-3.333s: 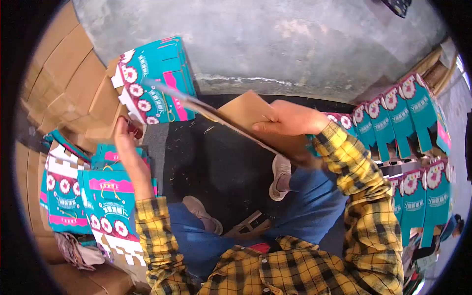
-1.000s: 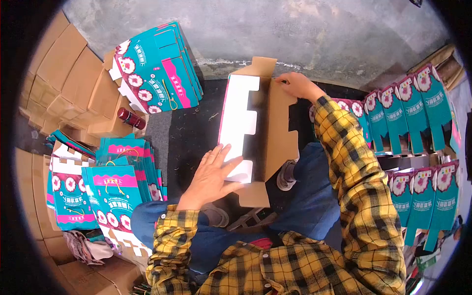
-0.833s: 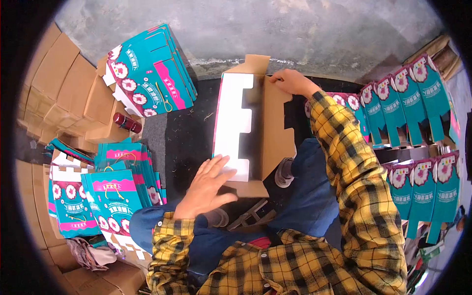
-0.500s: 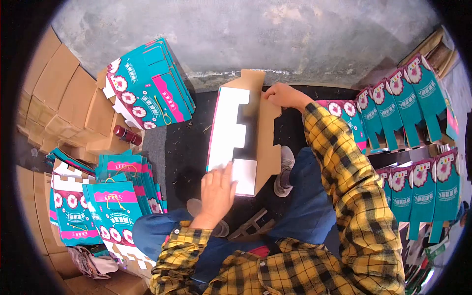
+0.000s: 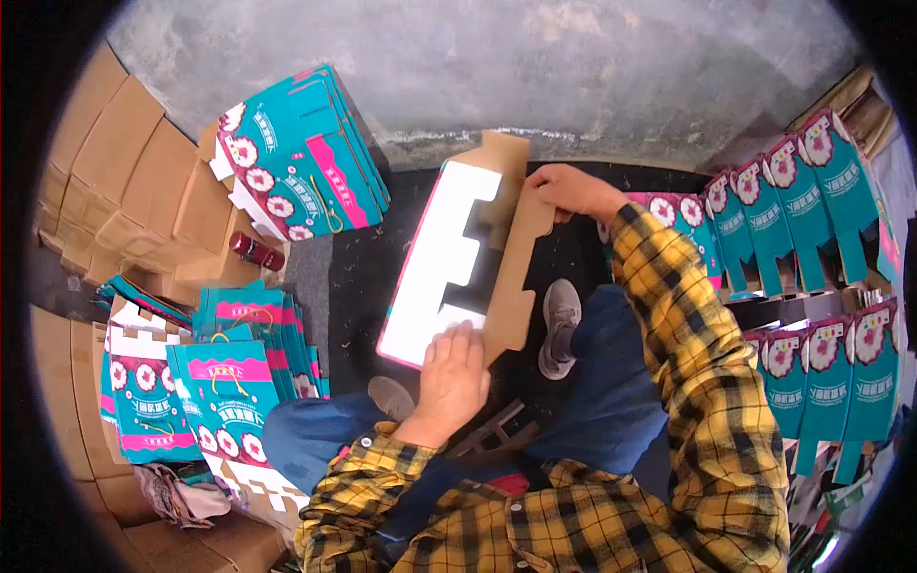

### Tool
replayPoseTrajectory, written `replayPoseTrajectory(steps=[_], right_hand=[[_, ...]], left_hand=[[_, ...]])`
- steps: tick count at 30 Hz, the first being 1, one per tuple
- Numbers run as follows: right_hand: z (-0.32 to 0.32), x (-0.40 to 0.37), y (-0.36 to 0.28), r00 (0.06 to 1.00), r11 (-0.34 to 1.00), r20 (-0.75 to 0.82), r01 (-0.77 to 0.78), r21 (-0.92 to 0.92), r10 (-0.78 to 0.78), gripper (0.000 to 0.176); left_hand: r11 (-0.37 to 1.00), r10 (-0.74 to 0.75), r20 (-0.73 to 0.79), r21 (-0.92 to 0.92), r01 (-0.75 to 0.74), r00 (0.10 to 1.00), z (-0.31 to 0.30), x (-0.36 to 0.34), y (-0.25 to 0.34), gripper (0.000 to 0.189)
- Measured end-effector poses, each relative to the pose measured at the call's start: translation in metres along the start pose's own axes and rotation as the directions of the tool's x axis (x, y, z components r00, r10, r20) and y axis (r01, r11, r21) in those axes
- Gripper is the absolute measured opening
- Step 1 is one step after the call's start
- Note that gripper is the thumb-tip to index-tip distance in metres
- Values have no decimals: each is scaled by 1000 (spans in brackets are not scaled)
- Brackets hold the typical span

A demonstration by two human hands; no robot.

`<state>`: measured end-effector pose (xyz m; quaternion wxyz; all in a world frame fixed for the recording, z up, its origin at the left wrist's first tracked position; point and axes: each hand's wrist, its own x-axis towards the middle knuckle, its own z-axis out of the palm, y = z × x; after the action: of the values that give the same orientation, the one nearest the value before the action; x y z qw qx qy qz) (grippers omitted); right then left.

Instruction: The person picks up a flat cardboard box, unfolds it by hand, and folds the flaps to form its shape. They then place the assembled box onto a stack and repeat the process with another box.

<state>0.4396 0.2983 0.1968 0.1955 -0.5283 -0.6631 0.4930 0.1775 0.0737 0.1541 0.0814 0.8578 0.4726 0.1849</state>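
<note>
A cardboard box (image 5: 435,263), its top not closed, stands between my knees, slightly turned. Its white flap with cut-out notches runs along the left side, and a brown notched flap (image 5: 516,291) stands out on the right. My right hand (image 5: 571,191) pinches the far part of that brown flap, its thumb partly hidden. At the near end, my left hand (image 5: 455,382) lies with fingers stretched out against the box's end flap, pushing it inward.
Flat teal and pink cartons (image 5: 301,153) lean at the far left, and more stacks (image 5: 229,382) lie near my left knee. Brown boxes (image 5: 138,162) line the left. Rows of teal cartons (image 5: 793,215) stand right. A dark red can (image 5: 256,251) lies left; a grey wall (image 5: 497,67) rises ahead.
The box has tilted, its near end swinging left. My left hand has moved right, and the near end flap has folded inward under it. My right hand keeps hold of the brown flap.
</note>
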Motion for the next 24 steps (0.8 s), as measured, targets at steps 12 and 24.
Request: replayPoseTrajectory(steps=[12, 24], right_hand=[[10, -14, 23, 940, 975, 283, 216, -61, -190, 46], [46, -43, -4, 896, 688, 246, 442, -576, -369, 74]], left_hand=[[986, -30, 93, -163, 45, 995, -58, -25, -80, 29], [943, -192, -274, 213, 254, 942, -11, -8, -86, 57]])
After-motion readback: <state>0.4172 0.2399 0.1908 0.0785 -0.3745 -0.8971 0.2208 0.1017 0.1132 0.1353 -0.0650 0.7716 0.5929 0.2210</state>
